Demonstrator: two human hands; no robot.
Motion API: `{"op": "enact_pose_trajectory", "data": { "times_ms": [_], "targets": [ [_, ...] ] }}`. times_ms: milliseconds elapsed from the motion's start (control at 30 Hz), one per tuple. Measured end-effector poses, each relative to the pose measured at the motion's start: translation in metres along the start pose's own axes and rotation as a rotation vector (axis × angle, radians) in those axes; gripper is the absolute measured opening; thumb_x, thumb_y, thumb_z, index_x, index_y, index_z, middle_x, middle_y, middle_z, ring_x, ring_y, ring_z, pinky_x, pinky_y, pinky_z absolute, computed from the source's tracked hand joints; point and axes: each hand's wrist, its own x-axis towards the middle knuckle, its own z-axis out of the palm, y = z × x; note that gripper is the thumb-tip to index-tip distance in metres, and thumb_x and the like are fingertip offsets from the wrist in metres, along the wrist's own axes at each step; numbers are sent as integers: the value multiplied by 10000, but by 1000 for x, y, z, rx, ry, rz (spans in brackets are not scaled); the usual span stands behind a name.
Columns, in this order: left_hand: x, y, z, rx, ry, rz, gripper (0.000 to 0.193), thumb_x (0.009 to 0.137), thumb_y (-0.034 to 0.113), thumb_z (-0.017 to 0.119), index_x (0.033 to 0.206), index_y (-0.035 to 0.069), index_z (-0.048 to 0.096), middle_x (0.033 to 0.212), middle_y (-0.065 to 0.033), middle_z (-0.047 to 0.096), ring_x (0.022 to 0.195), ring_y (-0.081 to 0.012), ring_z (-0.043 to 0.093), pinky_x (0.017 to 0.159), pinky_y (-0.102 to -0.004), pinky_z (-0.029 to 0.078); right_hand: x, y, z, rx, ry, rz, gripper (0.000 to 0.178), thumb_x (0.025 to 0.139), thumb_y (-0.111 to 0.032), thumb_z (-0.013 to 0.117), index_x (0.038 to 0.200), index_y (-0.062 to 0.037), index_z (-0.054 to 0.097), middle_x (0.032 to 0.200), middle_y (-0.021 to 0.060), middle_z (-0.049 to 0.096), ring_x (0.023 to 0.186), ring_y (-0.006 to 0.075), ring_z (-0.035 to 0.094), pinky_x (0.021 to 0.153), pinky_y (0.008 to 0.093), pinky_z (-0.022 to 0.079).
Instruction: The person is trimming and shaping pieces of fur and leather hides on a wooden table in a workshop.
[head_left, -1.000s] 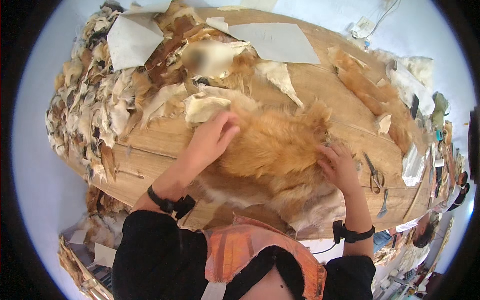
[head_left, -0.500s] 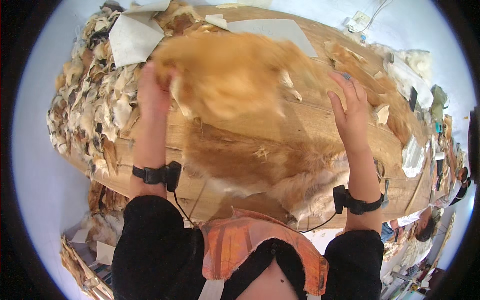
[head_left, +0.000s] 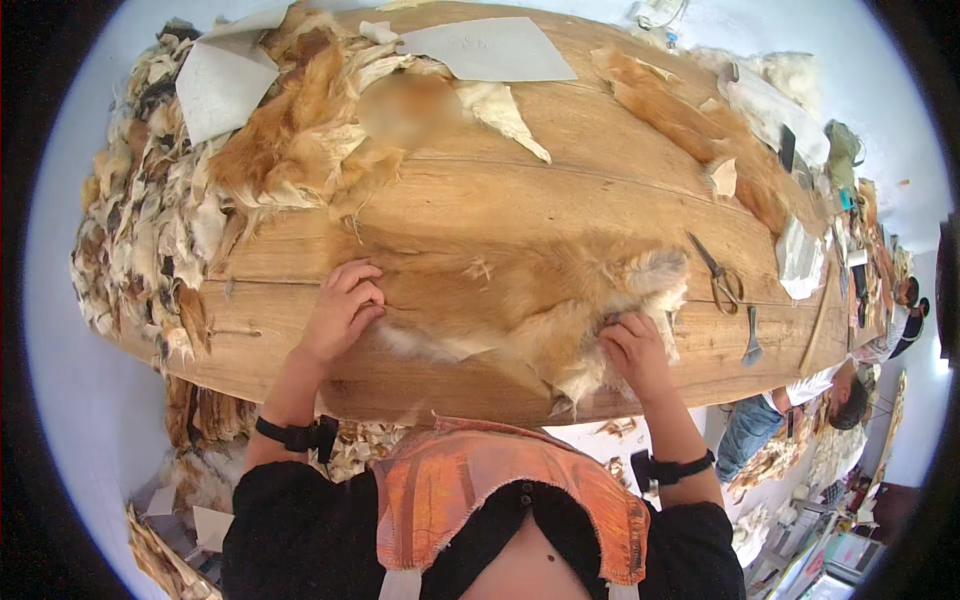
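The tan pelt (head_left: 500, 290) lies fur side up on the counter (head_left: 560, 200) in front of me, between my 2 hands. My left hand (head_left: 343, 308) rests at its left end with the fingers curled; my right hand (head_left: 638, 348) bends over its pale lower right margin. I cannot tell whether either is pinching the fur. The pelt's pale bottom corner comes near the counter's near edge. Past its far side, a wide stretch of wood shows before some orange furs (head_left: 285, 150) and 2 white sheets (head_left: 225, 85). Near its right end lie scissors (head_left: 714, 270) and a small tool (head_left: 752, 346). Farther right is a long orange strip (head_left: 690, 135); a heap of scraps (head_left: 145, 210) crowds the counter's left end.
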Motion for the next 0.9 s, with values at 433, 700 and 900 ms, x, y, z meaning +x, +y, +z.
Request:
{"op": "enact_pose_trajectory", "data": {
  "times_ms": [433, 700, 900],
  "targets": [
    [10, 19, -78, -139, 0, -309, 180, 941, 95, 656, 1116, 60, 666, 1138, -132, 664, 1153, -304, 590, 1044, -430, 435, 87, 8, -77, 304, 145, 157, 143, 945, -111, 619, 1074, -63, 660, 981, 136, 668, 945, 346, 638, 841, 433, 499],
    [26, 102, 90, 320, 58, -18, 611, 983, 280, 616, 1542, 129, 421, 1599, -132, 395, 1502, -348, 312, 1249, -500, 213, 48, -62, 31, 4, -27, -320, 496, 1018, -250, 495, 1498, -127, 486, 1490, 160, 517, 1409, 350, 434, 1206, 460, 295],
    [17, 55, 75, 475, 95, -233, 676, 998, 429, 553, 1588, 170, 350, 1654, -131, 306, 1532, -343, 253, 1254, -527, 150, 42, 63, 23, -320, 25, 87, 546, 1032, -366, 477, 1566, -273, 410, 1620, 119, 383, 1498, 338, 327, 1233, 527, 218]
  ]
}}
